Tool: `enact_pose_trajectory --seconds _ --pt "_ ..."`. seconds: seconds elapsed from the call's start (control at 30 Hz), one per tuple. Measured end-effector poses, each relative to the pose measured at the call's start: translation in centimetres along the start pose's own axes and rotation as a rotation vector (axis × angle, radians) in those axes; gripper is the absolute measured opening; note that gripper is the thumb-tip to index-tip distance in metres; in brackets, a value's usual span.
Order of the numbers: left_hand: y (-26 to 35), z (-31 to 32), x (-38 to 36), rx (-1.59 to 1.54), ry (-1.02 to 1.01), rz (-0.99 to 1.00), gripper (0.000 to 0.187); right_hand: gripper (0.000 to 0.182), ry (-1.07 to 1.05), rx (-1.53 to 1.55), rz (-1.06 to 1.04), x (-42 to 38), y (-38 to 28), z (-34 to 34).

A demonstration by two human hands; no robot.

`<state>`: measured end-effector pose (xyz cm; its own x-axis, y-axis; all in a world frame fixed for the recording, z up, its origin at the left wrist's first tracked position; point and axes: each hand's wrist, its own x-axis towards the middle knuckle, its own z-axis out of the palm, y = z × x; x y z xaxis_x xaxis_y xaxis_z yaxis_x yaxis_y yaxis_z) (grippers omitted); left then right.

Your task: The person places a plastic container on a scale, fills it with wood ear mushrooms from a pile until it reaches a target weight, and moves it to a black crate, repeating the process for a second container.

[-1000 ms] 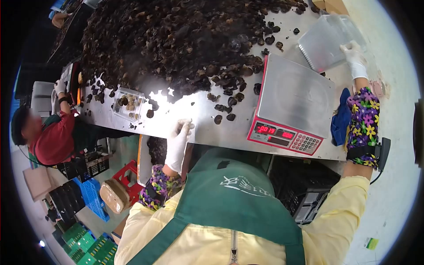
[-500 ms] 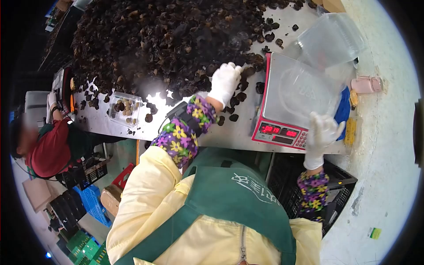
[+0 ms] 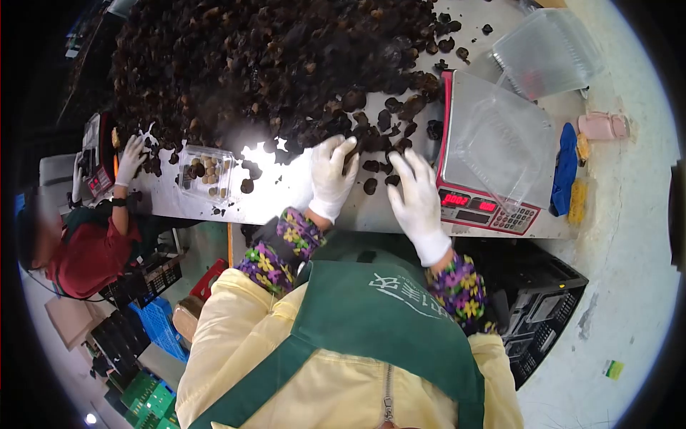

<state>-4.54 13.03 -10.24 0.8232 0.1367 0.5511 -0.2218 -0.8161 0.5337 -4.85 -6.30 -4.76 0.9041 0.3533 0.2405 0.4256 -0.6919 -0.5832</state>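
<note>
My left hand [image 3: 332, 179], in a white glove, rests at the near edge of a big heap of dark, curled pieces [image 3: 250, 64] that look like wood ear mushrooms. Its fingers are apart, and I make out nothing between them. My white-gloved right hand [image 3: 416, 207] is open, fingers stretched toward several loose dark pieces [image 3: 370, 166] between the hands. Just right of it stands a red-framed digital scale [image 3: 457, 143] with lit red digits. On its plate lies a clear plastic tray [image 3: 504, 154].
A clear plastic tub [image 3: 550, 53] stands behind the scale. To the right are a blue cloth [image 3: 564, 171], a yellow sponge [image 3: 577, 201] and a pink cup [image 3: 602, 126]. A clear box [image 3: 205, 173] holds small round brownish pieces. A co-worker [image 3: 93, 250] works at the left.
My right hand has moved left from the scale's front corner to the loose pieces. My left hand has come down and back toward me. The scale's reading has changed.
</note>
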Motion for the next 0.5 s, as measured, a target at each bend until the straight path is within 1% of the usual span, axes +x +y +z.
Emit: enact_pose_trajectory --seconds 0.03,0.07,0.13,0.17,0.2,0.23,0.27,0.33,0.4,0.43,0.47,0.5 --pt "-0.2 0.2 0.9 0.076 -0.045 0.009 0.046 0.065 -0.018 -0.034 0.007 1.6 0.1 0.8" --pt "-0.7 0.6 1.7 0.101 -0.102 -0.001 0.048 0.074 -0.08 -0.057 0.017 3.1 0.3 1.5" --pt "0.8 0.1 4.5 0.259 -0.177 -0.042 0.049 0.074 -0.127 -0.149 0.045 5.7 0.1 3.0" --pt "-0.1 0.7 4.7 0.285 -0.246 -0.043 0.05 0.074 -0.13 -0.15 0.046 6.3 0.6 3.9" --pt "-0.8 1.3 4.6 0.31 -0.313 -0.043 0.051 0.067 -0.115 -0.199 0.016 6.6 1.4 5.2" --pt "-1.3 1.3 4.3 0.299 -0.35 -0.002 0.05 0.06 -0.1 -0.248 -0.014 6.6 1.7 6.0" --pt "-1.8 1.5 3.5 0.227 -0.254 0.094 0.039 0.06 -0.102 -0.249 -0.012 5.8 2.1 6.3" --pt "-2.1 1.3 1.0 0.086 -0.189 0.129 0.028 0.039 -0.064 -0.1 0.034 3.3 2.2 5.8" --pt "-2.0 0.0 -1.6 0.134 -0.161 0.158 0.024 0.032 0.065 -0.009 0.021 0.2 2.5 5.7" --pt "-2.0 -0.7 -2.8 0.178 -0.155 0.142 0.026 0.034 0.118 -0.015 0.004 -1.0 2.7 5.6" --pt "-2.4 -1.2 -3.9 0.214 -0.158 0.094 0.026 0.034 0.117 -0.018 0.012 -1.9 2.7 5.9" --pt "-2.1 -2.0 -3.9 0.187 -0.164 0.06 0.026 0.034 0.152 0.008 0.031 -2.5 2.5 6.0"
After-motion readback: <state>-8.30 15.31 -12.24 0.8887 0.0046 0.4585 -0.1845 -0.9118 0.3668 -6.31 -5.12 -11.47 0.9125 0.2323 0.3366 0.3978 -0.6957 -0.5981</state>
